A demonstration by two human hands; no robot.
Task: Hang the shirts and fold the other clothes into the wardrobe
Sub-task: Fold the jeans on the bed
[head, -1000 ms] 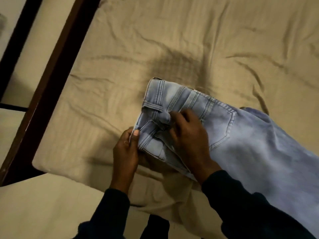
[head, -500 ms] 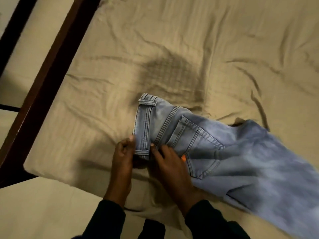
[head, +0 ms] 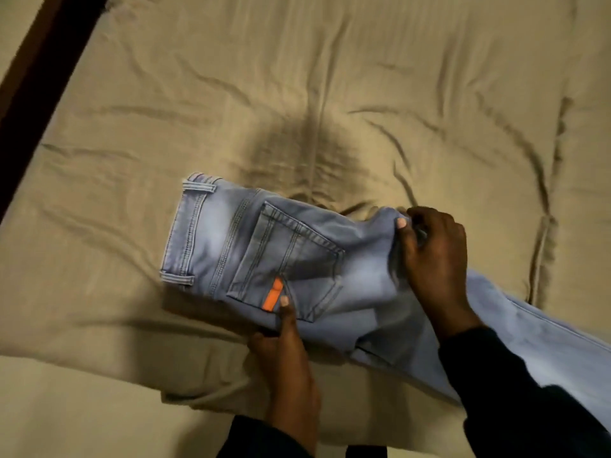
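Light blue jeans [head: 231, 246] lie flat on the bed, folded lengthwise, waistband to the left and legs running off to the lower right. A back pocket with an orange tab faces up. My left hand [head: 284, 345] grips the near edge of the jeans just below the pocket, thumb on top by the orange tab. My right hand [head: 433, 256] pinches a bunch of denim at the far edge, near the crotch seam. Both arms wear dark sleeves.
A wrinkled beige sheet [head: 297, 94] covers the bed all round the jeans. A dark wooden bed frame [head: 36, 84] runs diagonally along the upper left. The mattress's near edge [head: 165, 396] lies just in front of my hands.
Both hands left the waistband and moved right along the jeans. The right hand now pinches the far edge near the crotch; the left grips the near edge. The jeans lie flatter.
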